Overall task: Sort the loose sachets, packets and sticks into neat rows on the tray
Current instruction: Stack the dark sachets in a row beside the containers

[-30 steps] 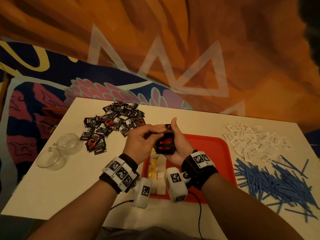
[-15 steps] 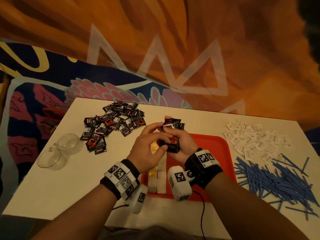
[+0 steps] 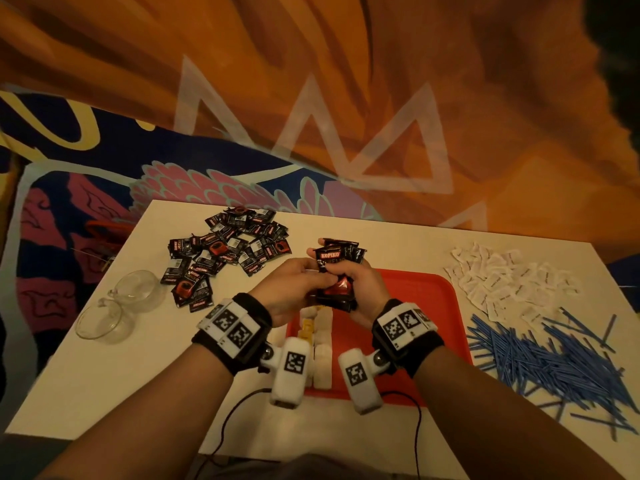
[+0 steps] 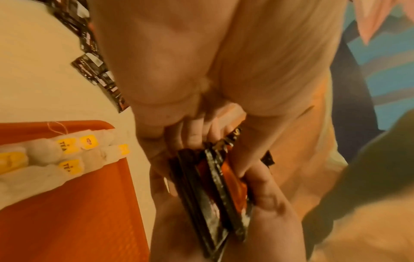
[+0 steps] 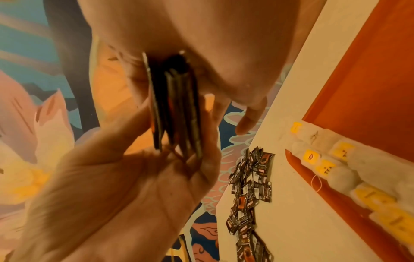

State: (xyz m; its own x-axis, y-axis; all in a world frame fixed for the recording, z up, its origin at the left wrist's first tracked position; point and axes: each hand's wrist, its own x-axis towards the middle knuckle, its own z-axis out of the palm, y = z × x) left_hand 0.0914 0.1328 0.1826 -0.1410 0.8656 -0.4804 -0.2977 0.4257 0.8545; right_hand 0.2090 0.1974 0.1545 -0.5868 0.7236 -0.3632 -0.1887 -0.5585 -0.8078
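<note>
Both hands hold a stack of black-and-red coffee packets (image 3: pixel 337 271) above the far left part of the red tray (image 3: pixel 415 296). My right hand (image 3: pixel 360 289) cradles the stack (image 5: pixel 177 109) edge-on in its palm, fingers curled round it. My left hand (image 3: pixel 294 285) pinches the packets (image 4: pixel 212 177) from the left side. A row of white tea bags (image 3: pixel 320 327) with yellow tags (image 4: pixel 67 143) lies along the tray's left edge, partly hidden by my wrists.
A loose heap of black coffee packets (image 3: pixel 228 251) lies on the white table at the back left. Two clear glass cups (image 3: pixel 117 306) stand at the left. White sachets (image 3: pixel 509 282) and blue sticks (image 3: pixel 547 362) are piled to the right of the tray.
The packets held upright between the two hands have been lifted and fanned, their tops now sticking out above my fingers. The hands have shifted slightly toward the far side of the tray.
</note>
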